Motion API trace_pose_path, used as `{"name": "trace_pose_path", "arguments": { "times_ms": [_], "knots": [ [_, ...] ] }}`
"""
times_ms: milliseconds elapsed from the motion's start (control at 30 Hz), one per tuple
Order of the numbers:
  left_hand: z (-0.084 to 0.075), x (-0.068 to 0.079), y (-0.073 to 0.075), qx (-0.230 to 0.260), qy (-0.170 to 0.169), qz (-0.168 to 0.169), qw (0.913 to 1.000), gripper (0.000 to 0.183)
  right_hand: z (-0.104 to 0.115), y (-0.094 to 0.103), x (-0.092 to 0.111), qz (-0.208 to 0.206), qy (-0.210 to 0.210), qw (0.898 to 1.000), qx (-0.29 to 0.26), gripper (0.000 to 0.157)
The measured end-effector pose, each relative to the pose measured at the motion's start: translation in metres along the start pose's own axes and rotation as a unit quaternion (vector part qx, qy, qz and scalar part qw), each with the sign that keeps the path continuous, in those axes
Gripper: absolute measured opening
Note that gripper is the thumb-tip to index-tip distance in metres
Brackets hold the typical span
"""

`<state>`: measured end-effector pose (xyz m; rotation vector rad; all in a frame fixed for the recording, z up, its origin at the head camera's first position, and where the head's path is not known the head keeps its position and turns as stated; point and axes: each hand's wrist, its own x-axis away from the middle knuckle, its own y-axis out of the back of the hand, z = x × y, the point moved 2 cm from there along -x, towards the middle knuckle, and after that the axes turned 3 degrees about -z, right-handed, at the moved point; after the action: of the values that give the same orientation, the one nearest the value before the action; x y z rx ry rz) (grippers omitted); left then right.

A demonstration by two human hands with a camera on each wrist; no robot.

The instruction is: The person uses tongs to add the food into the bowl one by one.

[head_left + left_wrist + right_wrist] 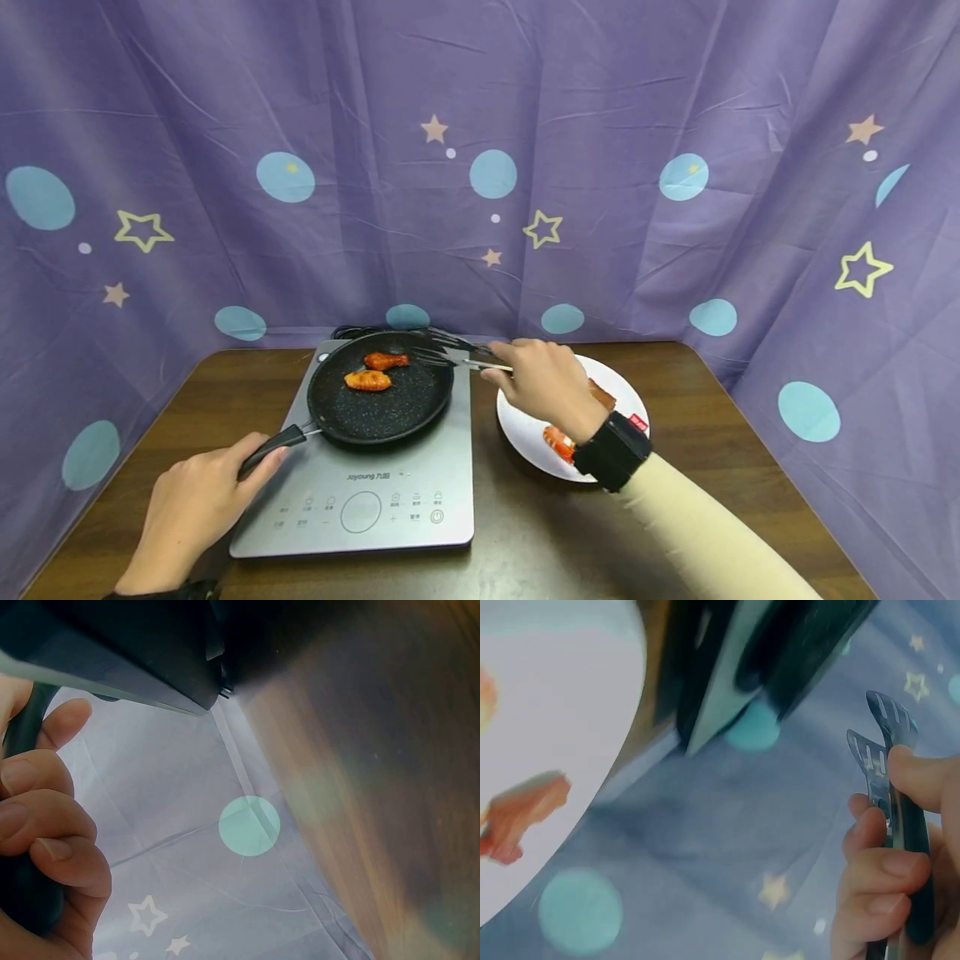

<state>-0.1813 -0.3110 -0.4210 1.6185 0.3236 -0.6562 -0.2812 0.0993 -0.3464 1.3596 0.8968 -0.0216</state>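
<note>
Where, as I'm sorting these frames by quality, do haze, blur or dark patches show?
Head view: bright, with the pan fairly crisp; left wrist view: the curtain pale and hazy, a dark, soft-edged patch across the table, the left hand clearer; right wrist view: the plate washed out, the meat on it soft, the tongs in the right hand sharper.

Far purple fabric curtain (600, 100): pale-blue dots, yellow star outlines, peach stars. Left, flat silver-grey cooktop (438, 462); round black frying pan (401, 410), pale-speckled inside; glossy orange-red drumstick (385, 361). Right, round white plate (517, 433). Black-and-silver metal tongs (913, 851). Brown wood-grained table (525, 542).
</note>
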Motion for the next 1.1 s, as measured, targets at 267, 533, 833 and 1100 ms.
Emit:
{"name": "trace_pose_path", "arguments": {
  "times_ms": [267,533,833,1100],
  "knots": [
    [0.0,0.0,0.0,0.0,0.001,0.005,1.0,0.027,-0.061,0.019,0.034,0.034,-0.051,0.998,0.007,0.043],
    [-0.001,-0.001,0.0,-0.002,-0.002,-0.001,1.0,0.026,-0.101,0.006,0.067,0.087,-0.09,0.992,0.01,0.043],
    [-0.001,-0.001,0.001,0.002,0.001,0.008,1.0,0.028,-0.123,-0.017,0.088,0.116,-0.109,0.987,0.018,0.047],
    [-0.001,0.0,0.0,0.002,-0.001,0.003,1.0,0.027,-0.132,-0.032,0.097,0.13,-0.106,0.986,0.023,0.044]
  ]
}}
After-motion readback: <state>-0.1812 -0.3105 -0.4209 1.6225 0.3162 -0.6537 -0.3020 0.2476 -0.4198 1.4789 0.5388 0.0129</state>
